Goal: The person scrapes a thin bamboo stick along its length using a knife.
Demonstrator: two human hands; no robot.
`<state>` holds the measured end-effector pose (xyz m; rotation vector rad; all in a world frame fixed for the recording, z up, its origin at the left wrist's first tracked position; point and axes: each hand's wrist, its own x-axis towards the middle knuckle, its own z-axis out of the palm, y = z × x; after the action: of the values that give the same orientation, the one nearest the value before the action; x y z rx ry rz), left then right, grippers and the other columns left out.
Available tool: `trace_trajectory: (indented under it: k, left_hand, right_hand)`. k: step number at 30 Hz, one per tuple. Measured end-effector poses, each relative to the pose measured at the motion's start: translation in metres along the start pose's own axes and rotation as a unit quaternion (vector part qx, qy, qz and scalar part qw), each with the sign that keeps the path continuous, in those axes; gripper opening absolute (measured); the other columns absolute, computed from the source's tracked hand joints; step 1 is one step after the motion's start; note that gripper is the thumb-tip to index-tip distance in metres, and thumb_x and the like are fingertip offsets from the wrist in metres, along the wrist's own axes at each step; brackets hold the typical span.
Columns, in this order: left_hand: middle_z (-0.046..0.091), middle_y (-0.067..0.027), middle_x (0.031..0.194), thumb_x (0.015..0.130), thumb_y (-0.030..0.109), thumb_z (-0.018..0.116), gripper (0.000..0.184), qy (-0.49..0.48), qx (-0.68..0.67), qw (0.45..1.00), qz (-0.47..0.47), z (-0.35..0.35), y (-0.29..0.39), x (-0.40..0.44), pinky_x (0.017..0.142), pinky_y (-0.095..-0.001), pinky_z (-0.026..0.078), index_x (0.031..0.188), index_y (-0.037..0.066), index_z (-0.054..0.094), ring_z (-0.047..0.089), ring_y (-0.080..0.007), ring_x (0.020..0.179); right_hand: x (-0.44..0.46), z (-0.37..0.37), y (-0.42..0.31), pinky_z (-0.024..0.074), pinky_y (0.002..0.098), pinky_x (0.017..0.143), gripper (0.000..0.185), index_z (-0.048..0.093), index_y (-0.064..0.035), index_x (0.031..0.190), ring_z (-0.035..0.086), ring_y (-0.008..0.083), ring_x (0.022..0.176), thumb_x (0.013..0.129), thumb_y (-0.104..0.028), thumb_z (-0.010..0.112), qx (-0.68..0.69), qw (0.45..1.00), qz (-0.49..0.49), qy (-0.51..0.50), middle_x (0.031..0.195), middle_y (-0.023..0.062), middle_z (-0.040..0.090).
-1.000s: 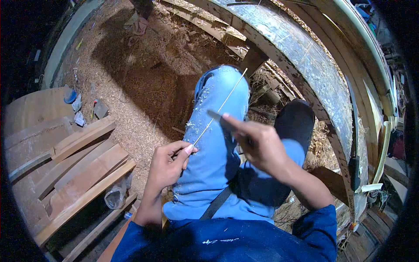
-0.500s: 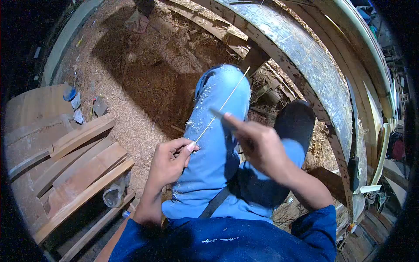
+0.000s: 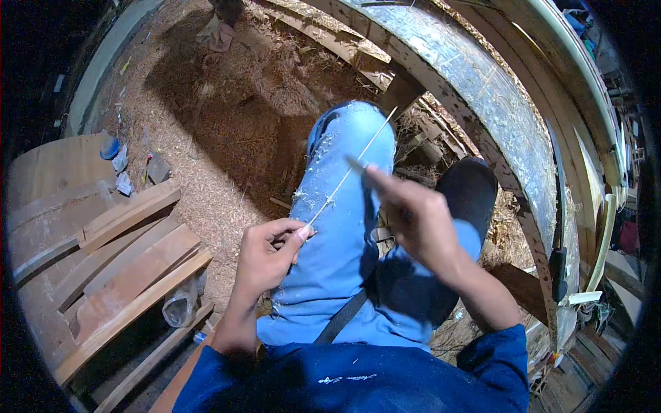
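A thin, pale wooden or bamboo strip (image 3: 356, 164) lies slantwise over my jeans-covered thigh (image 3: 344, 131). My left hand (image 3: 270, 253) pinches its lower end between thumb and forefinger. Its far end reaches past my knee. In my right hand (image 3: 420, 217) is a knife, with the forefinger stretched along the back of its short dark blade (image 3: 356, 165). The blade's tip is at or just above the strip, and I cannot tell whether they touch. Motion blurs this hand, and the knife's handle is hidden by the fingers. Curled shavings cling to the jeans around the strip.
Stacked boards (image 3: 138, 282) and a clear plastic cup (image 3: 180, 310) are at the left. Wood shavings cover the ground (image 3: 220, 186). A large curved panel (image 3: 482, 76) arches along the right side. A blue cap-like object (image 3: 109, 146) lies near small litter.
My right hand and the knife have moved a little up along the strip and to the right. My left hand keeps its pinch in nearly the same place.
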<state>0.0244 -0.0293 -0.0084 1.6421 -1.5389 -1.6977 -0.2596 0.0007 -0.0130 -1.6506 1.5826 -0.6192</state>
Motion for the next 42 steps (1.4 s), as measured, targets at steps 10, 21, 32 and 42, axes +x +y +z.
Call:
trace_trajectory:
  k: [10,21,32,42]
  left_hand:
    - [0.066,0.0023,0.067,0.100,0.016,0.073,0.017,0.012,0.003,1.000,-0.022,0.001,0.004,-0.001,0.050,-0.0215,0.041,0.103,0.001,0.079,0.055,-0.0014,0.057]
    - [0.063,0.0024,0.066,0.104,0.016,0.068,0.019,-0.008,-0.019,1.000,-0.007,0.001,0.004,0.002,0.051,-0.0216,0.040,0.103,0.000,0.078,0.053,-0.0027,0.057]
    - [0.060,0.0022,0.067,0.107,0.018,0.063,0.023,-0.033,-0.019,0.999,-0.028,0.000,0.011,0.001,0.055,-0.0233,0.041,0.102,-0.001,0.076,0.052,-0.0035,0.061]
    - [0.058,0.0017,0.064,0.109,0.019,0.059,0.026,-0.053,-0.026,0.998,0.003,-0.001,0.002,0.008,0.051,-0.0231,0.038,0.100,-0.001,0.073,0.050,-0.0035,0.057]
  right_hand:
    - [-0.009,0.012,-0.009,0.0564,0.0398,0.072,0.066,0.061,-0.0124,0.148,0.069,0.0286,0.073,0.087,0.009,0.070,0.003,0.997,-0.080,0.002,0.085,0.0156,0.068]
    - [-0.010,0.015,-0.010,0.0579,0.0474,0.076,0.080,0.051,-0.0211,0.156,0.069,0.0370,0.077,0.083,0.004,0.069,0.014,0.996,-0.075,-0.045,0.090,0.0178,0.067]
    - [0.015,0.001,0.007,0.0545,0.0327,0.072,0.065,0.064,-0.0089,0.144,0.066,0.0185,0.077,0.084,0.015,0.063,0.051,0.990,-0.045,0.120,0.090,0.0164,0.069]
    - [0.018,-0.001,0.018,0.0590,0.0474,0.081,0.085,0.052,-0.0193,0.155,0.072,0.0386,0.086,0.076,0.008,0.070,-0.002,0.993,-0.063,0.104,0.097,0.0196,0.069]
